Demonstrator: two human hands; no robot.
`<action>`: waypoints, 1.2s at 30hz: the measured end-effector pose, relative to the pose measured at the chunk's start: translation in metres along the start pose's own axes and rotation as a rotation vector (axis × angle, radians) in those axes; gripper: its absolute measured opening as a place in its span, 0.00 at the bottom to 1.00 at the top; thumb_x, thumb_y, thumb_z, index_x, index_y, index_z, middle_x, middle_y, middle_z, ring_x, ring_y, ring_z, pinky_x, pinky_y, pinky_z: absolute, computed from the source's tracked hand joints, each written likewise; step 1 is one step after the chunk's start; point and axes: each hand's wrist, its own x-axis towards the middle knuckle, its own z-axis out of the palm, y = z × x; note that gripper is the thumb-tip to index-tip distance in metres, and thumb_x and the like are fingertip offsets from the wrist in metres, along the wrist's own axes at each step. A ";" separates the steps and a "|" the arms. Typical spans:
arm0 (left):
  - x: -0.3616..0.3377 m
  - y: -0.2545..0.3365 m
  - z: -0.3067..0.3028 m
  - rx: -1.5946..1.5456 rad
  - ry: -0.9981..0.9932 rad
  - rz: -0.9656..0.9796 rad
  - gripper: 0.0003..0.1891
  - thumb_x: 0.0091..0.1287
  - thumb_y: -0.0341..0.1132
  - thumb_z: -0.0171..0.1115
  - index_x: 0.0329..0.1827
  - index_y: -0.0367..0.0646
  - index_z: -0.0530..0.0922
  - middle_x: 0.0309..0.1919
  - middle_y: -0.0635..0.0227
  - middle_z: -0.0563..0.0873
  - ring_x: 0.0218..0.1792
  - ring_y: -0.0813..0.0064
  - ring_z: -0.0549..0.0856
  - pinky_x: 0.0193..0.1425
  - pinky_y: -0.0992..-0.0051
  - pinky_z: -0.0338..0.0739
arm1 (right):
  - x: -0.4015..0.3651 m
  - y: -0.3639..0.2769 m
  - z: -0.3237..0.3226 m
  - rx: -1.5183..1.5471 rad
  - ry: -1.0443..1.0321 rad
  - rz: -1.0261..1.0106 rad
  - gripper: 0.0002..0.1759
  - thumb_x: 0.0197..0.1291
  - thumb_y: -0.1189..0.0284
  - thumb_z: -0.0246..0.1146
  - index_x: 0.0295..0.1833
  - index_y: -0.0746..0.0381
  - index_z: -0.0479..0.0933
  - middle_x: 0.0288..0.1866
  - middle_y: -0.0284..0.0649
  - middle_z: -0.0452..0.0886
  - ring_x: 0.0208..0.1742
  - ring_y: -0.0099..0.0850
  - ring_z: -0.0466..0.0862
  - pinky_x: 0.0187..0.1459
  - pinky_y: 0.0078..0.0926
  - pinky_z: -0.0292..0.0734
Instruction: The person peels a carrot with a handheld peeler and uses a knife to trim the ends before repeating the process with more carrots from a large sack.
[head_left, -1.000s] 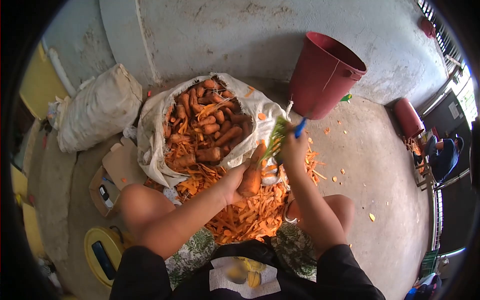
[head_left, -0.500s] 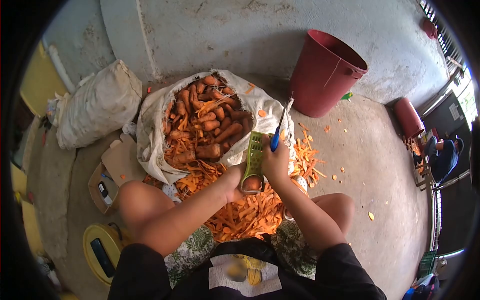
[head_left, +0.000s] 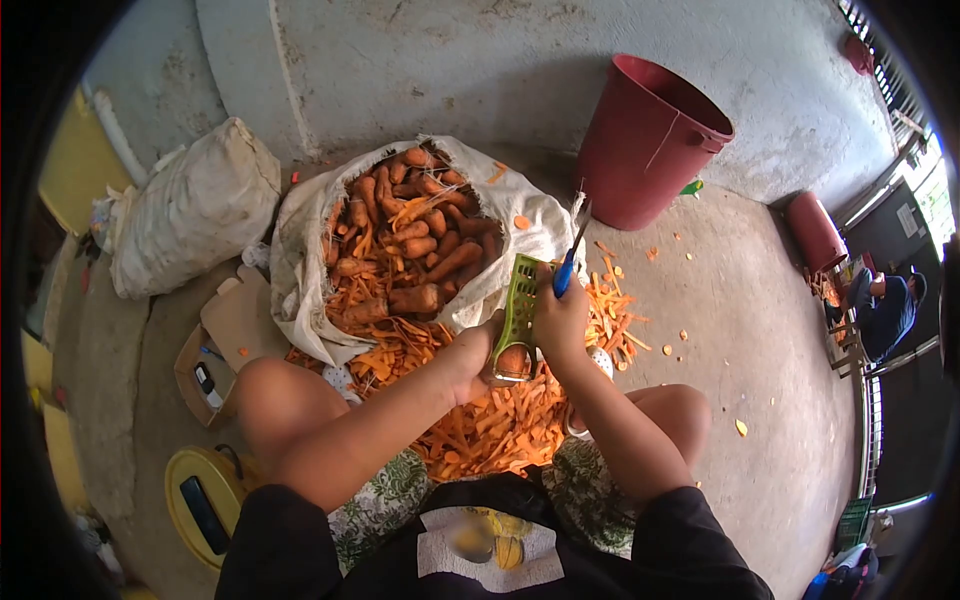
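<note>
My left hand point(head_left: 472, 362) is closed around a carrot point(head_left: 513, 361), whose rounded end shows under the peeler's blade end. In my right hand point(head_left: 561, 320) are a green peeler point(head_left: 520, 300) with a perforated handle and a knife point(head_left: 564, 274) with a blue handle, its blade pointing up and away. The peeler's blade end lies over the carrot; whether it touches cannot be made out. Below both hands spreads a heap of orange carrot peelings point(head_left: 490, 432) between my legs. Just beyond stands an open white sack point(head_left: 300, 270) full of unpeeled carrots point(head_left: 410, 240).
A tall red bin point(head_left: 645, 150) stands against the wall. At left are a stuffed white sack point(head_left: 200, 205), an open cardboard box point(head_left: 190, 365) and a yellow lidded bucket point(head_left: 185, 480) with a phone point(head_left: 204, 512) on it. Another person point(head_left: 888, 315) sits at far right.
The peeler and knife have shifted slightly right, and the knife leans further to the right. The carrot's end has moved a little up and right under the peeler.
</note>
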 end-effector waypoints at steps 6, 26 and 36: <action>-0.024 -0.001 0.012 0.240 0.026 -0.214 0.20 0.69 0.48 0.40 0.49 0.40 0.69 0.36 0.67 0.78 0.34 0.78 0.80 0.36 0.74 0.77 | 0.053 0.033 -0.027 -0.189 0.320 -0.072 0.15 0.61 0.67 0.53 0.27 0.67 0.71 0.14 0.38 0.69 0.15 0.27 0.66 0.21 0.30 0.61; -0.003 0.006 -0.008 -0.083 -0.009 -0.051 0.15 0.68 0.39 0.38 0.45 0.39 0.70 0.33 0.66 0.79 0.33 0.74 0.81 0.35 0.74 0.79 | -0.004 -0.006 0.010 0.028 -0.035 0.009 0.15 0.62 0.67 0.53 0.25 0.65 0.67 0.15 0.29 0.65 0.17 0.17 0.62 0.19 0.19 0.60; -0.033 0.013 0.013 0.282 -0.038 -0.133 0.21 0.68 0.47 0.43 0.50 0.37 0.68 0.34 0.67 0.78 0.30 0.78 0.81 0.34 0.78 0.78 | 0.097 0.079 -0.041 -0.244 0.515 0.063 0.17 0.61 0.66 0.53 0.25 0.68 0.71 0.15 0.40 0.70 0.17 0.28 0.69 0.21 0.31 0.62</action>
